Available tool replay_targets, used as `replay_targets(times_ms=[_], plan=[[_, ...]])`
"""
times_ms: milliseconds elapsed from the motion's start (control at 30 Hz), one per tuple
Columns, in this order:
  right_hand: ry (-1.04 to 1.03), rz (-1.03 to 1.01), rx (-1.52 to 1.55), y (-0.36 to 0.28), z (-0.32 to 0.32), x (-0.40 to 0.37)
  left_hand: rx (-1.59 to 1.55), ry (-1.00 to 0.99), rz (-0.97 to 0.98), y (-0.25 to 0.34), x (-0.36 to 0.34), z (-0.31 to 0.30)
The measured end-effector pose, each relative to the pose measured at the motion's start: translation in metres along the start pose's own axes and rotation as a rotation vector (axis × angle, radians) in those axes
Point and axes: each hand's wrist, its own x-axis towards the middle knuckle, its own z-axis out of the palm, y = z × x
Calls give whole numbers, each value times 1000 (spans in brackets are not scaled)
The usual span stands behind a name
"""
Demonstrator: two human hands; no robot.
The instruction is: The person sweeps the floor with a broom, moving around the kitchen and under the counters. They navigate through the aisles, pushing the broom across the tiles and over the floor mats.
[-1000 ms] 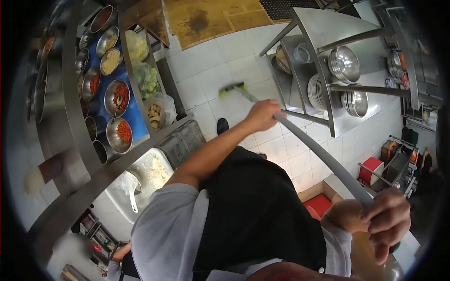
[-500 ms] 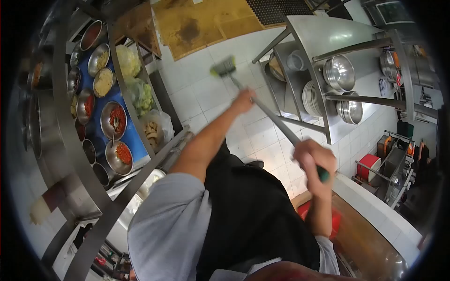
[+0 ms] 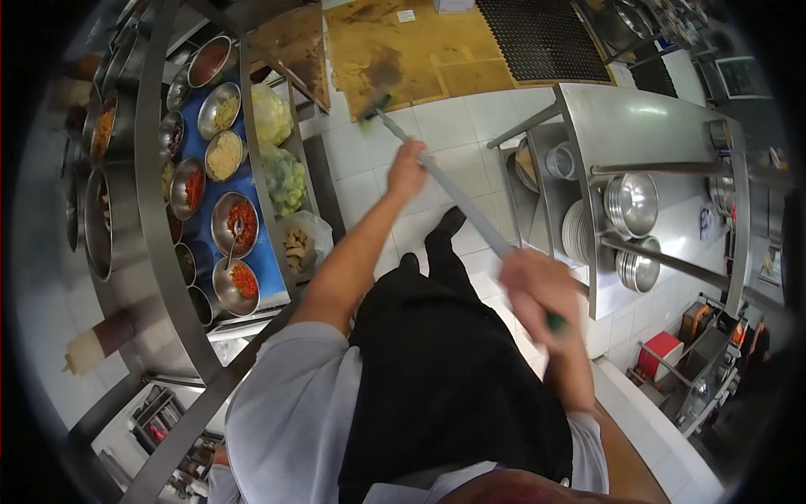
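A long-handled broom [image 3: 466,207] slants across the middle of the head view. Its blurred green head [image 3: 375,109] is at the far end, by the edge of the yellowish floor covering. My left hand [image 3: 407,171] is closed around the lower part of the grey handle. Nearer my body, my right hand [image 3: 539,290] grips the top end, where a bit of green shows below the fist; motion smears this hand. Below the handle are white floor tiles [image 3: 441,126] and my dark shoe [image 3: 452,220].
To the left, a steel counter holds several metal bowls [image 3: 233,220] of chopped food, with bagged vegetables [image 3: 285,181] beside them. At right stands a steel table [image 3: 638,126] with stacked bowls [image 3: 631,204] and plates [image 3: 576,233]. A black perforated mat [image 3: 541,42] lies at the back.
The broom head has moved away from me, to the floor covering's edge. Both hands have shifted left in view, still on the handle. My shoe now shows farther forward, and the whole view has shifted.
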Motion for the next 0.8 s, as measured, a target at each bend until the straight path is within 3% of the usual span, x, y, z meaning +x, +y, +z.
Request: replay_targets(times_ms=[67,133,167,200,267,333,400,433,500,567,600,667,767,800], plan=[[-88,-14,124,74,32,28,166,44,-27,-60,14,0],[-135,10,124,70,26,52,120,-228,-300,-77,28,0],[-168,39,122,58,6,65,95,-245,-150,-75,28,5],[-192,80,121,41,-19,77,67,-278,0,-63,18,15],[-271,97,137,18,-74,101,25,-152,247,-41,1,50],[-176,51,265,2,-113,125,-42,-317,167,39,16,41],[-54,-128,381,0,-141,155,-83,-378,146,79,39,39],[-145,-193,412,-4,-160,174,-123,-457,115,97,55,31],[-371,-322,424,-16,-201,214,-129,-387,180,131,91,4],[-471,-461,404,-14,-212,254,-145,-262,264,152,134,-22],[-543,-587,384,-9,-213,273,-143,-245,261,146,162,-29],[-558,-609,340,6,-205,310,-171,-74,305,125,232,-42],[-432,-581,240,55,-171,374,-223,34,210,78,359,-61],[-196,-444,281,70,-140,392,-164,109,204,78,398,-84]])
